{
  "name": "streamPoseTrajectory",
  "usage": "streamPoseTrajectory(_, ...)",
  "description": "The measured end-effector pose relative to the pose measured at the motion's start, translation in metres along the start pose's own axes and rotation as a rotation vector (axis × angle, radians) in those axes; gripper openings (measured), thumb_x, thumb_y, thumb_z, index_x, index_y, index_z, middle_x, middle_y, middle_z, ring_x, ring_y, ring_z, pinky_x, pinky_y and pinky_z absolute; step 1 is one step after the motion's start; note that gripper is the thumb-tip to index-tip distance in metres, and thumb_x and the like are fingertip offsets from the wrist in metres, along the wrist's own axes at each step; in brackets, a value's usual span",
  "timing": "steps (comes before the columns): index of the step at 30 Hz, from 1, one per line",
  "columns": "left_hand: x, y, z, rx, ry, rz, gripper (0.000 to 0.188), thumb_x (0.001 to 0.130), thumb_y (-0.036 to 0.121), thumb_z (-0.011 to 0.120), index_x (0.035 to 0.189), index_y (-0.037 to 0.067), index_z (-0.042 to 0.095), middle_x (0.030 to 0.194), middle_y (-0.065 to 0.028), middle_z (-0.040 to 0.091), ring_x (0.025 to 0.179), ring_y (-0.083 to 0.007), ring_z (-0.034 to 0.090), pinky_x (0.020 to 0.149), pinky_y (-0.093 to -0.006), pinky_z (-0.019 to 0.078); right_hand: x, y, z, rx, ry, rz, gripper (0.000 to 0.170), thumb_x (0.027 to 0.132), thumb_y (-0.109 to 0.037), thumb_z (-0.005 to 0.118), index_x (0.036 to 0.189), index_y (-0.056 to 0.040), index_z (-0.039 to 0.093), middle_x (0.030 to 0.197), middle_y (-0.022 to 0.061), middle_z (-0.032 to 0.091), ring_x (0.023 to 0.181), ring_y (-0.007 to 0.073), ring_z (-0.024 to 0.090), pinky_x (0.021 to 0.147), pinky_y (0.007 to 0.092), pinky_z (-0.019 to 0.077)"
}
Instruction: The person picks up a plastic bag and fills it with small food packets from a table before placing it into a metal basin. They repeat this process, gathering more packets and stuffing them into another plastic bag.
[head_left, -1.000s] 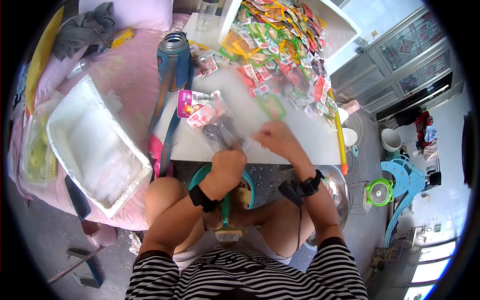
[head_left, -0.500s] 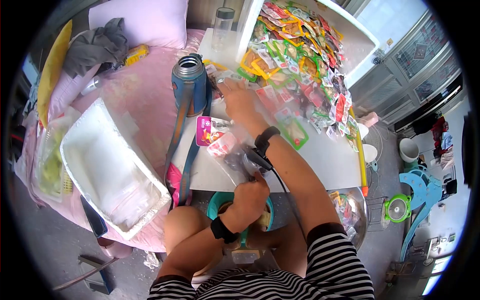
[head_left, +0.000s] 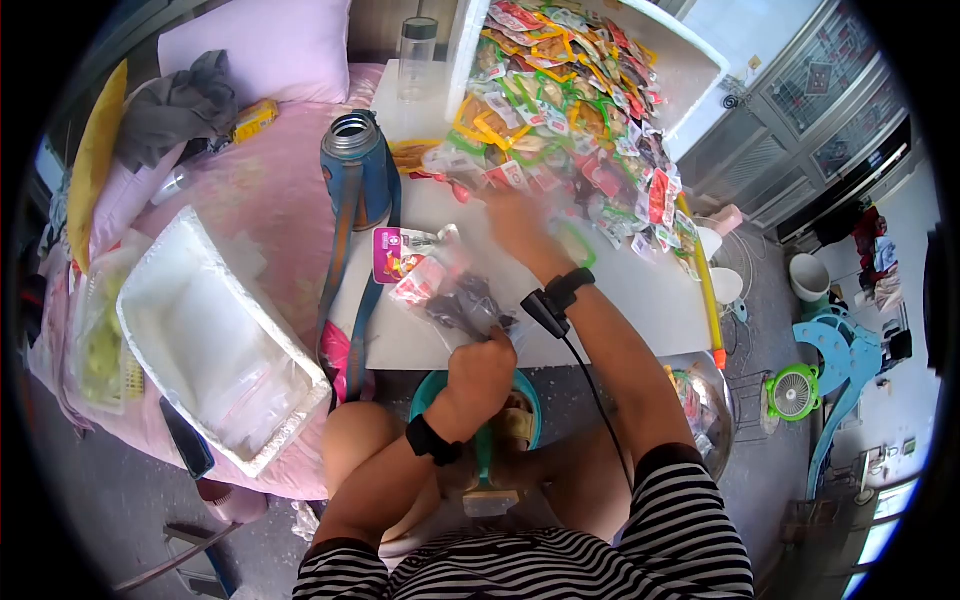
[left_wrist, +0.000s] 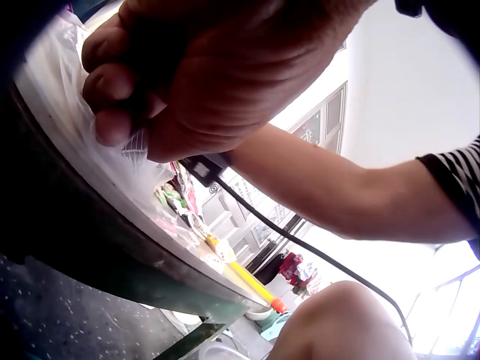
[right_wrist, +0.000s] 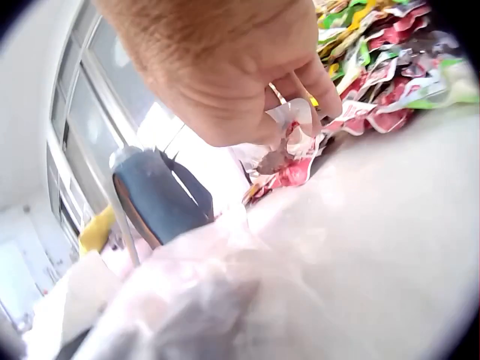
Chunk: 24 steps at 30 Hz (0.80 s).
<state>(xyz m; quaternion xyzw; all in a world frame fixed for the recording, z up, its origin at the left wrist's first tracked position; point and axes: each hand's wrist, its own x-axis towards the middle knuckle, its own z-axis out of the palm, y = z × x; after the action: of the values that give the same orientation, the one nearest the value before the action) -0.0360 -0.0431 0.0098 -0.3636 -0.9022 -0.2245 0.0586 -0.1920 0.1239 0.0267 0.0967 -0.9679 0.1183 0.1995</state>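
Left hand (head_left: pixel 480 375): lower centre, pinching clear bag's near end | clear bag (head_left: pixel 465 305): just above it, on surface (head_left: pixel 645 325) | right hand (head_left: pixel 522 235): centre, blurred, pinching small packet (right_wrist: pixel 276 160), farther from blue flask (head_left: pixel 357 185) than half a second ago | packet pile (head_left: pixel 575 95): upper centre

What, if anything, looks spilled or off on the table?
Two things: colourful packets spread from the white foam box onto the tabletop in a loose heap, so they look spilled, though possibly on purpose; and the blue flask stands uncapped, mouth open.
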Motion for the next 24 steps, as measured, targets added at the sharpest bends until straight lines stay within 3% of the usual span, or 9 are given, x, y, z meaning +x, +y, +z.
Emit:
streamPoseTrajectory(3,0.001,-0.004,0.0,-0.016,0.044,0.032,0.025,0.071,0.005,0.055,0.092,-0.008,0.059,0.058,-0.0176,0.061,0.053,-0.0315,0.064,0.049,-0.0385,0.0509,-0.039,0.016,-0.049,0.19,0.022,0.242,0.019,0.078,-0.009,0.057,0.094,-0.0015,0.063,0.085,0.017,0.064,0.077,0.0281,0.064,0.066,0.0394,0.0521)
streamPoseTrajectory(4,0.001,-0.005,0.002,-0.021,0.058,0.035,0.021,0.072,0.005,0.055,0.088,-0.006,0.06,0.058,-0.018,0.061,0.053,-0.0326,0.063,0.049,-0.0395,0.0507,-0.053,0.018,-0.068,0.403,-0.015,0.491,0.017,0.083,-0.014,0.058,0.094,-0.0022,0.064,0.077,0.0124,0.064,0.065,0.0238,0.064,0.058,0.0377,0.0517)
streamPoseTrajectory(6,0.001,-0.006,0.002,-0.03,0.081,0.033,0.013,0.073,0.007,0.056,0.081,-0.003,0.061,0.06,-0.0181,0.061,0.054,-0.0344,0.062,0.051,-0.0416,0.0504,-0.096,0.033,-0.076,0.791,0.168,0.351,0.018,0.086,-0.017,0.059,0.094,-0.0017,0.064,0.072,0.0091,0.063,0.063,0.0195,0.063,0.053,0.0338,0.0495)
streamPoseTrajectory(8,0.003,-0.008,0.001,-0.032,0.105,0.025,0.009,0.074,0.009,0.058,0.072,0.0,0.06,0.061,-0.0175,0.061,0.057,-0.0356,0.061,0.053,-0.0437,0.0501,-0.134,0.026,-0.1,1.141,0.243,0.454,0.019,0.088,-0.019,0.059,0.093,-0.0009,0.065,0.07,0.0069,0.063,0.062,0.0166,0.063,0.048,0.0293,0.0463)
streamPoseTrajectory(10,0.004,-0.008,0.0,-0.061,0.13,0.03,0.009,0.073,0.01,0.061,0.069,0.002,0.059,0.063,-0.0167,0.061,0.061,-0.0356,0.061,0.056,-0.0447,0.0499,-0.167,0.015,-0.134,1.454,0.19,0.83,0.02,0.09,-0.019,0.059,0.091,0.0003,0.064,0.07,0.0055,0.062,0.06,0.0151,0.063,0.043,0.024,0.0419)
streamPoseTrajectory(13,0.004,-0.007,-0.001,-0.088,0.146,0.02,0.011,0.072,0.01,0.064,0.067,0.002,0.058,0.066,-0.016,0.06,0.065,-0.0354,0.06,0.059,-0.0452,0.0492,-0.204,0.033,-0.157,1.533,-0.115,0.899,0.021,0.088,-0.017,0.061,0.094,0.003,0.064,0.071,0.0065,0.061,0.054,0.0118,0.059,0.039,0.0193,0.0361)
streamPoseTrajectory(17,0.005,-0.01,-0.001,-0.091,0.21,0.057,0.01,0.073,0.009,0.063,0.067,0.003,0.057,0.067,-0.0164,0.06,0.066,-0.0354,0.06,0.059,-0.045,0.0484,-0.216,0.036,-0.157,1.445,-0.218,0.958,0.019,0.086,-0.017,0.062,0.09,0.0017,0.064,0.065,0.0038,0.056,0.045,0.0069,0.046,0.037,0.0168,0.0301)
streamPoseTrajectory(20,0.005,-0.005,-0.007,-0.078,0.245,0.065,0.01,0.07,0.008,0.061,0.065,0.002,0.056,0.067,-0.0161,0.06,0.063,-0.0346,0.06,0.056,-0.0442,0.0488,-0.213,0.025,-0.143,1.46,-0.066,1.023,0.019,0.086,-0.017,0.062,0.089,0.0016,0.062,0.064,0.0029,0.054,0.048,0.0067,0.048,0.038,0.0169,0.03)
streamPoseTrajectory(24,0.005,0.003,-0.014,-0.012,0.278,0.089,0.006,0.067,0.005,0.06,0.069,0.002,0.055,0.067,-0.0139,0.058,0.062,-0.0315,0.061,0.053,-0.0407,0.0495,-0.212,0.025,-0.118,1.562,-0.11,0.955,0.013,0.089,-0.01,0.056,0.096,0.0005,0.058,0.074,0.0079,0.06,0.056,0.0065,0.047,0.045,0.0174,0.036)
